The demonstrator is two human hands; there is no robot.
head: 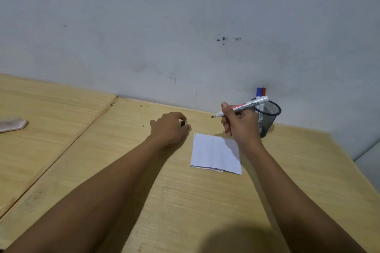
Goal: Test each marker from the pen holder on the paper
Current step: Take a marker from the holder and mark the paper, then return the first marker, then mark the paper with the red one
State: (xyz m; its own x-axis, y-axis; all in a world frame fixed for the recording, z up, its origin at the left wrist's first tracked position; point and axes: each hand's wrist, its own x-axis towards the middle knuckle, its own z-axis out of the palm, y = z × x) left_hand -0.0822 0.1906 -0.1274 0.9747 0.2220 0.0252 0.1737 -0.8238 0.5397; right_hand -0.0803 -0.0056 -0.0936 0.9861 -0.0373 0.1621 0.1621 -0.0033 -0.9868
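My right hand holds an uncapped white board marker, its black tip pointing left above the table. My left hand rests on the table left of the paper, its fingers closed on the marker's black cap. A folded white paper lies between my hands and carries a short black line at its top left corner. Behind my right hand stands a black mesh pen holder by the wall, with a blue-capped marker and a red-capped marker sticking out of it.
The wooden table meets a second table along a seam at the left. A pinkish cloth-like object lies at the far left edge. The grey wall runs close behind the holder. The table's right edge drops off at the right.
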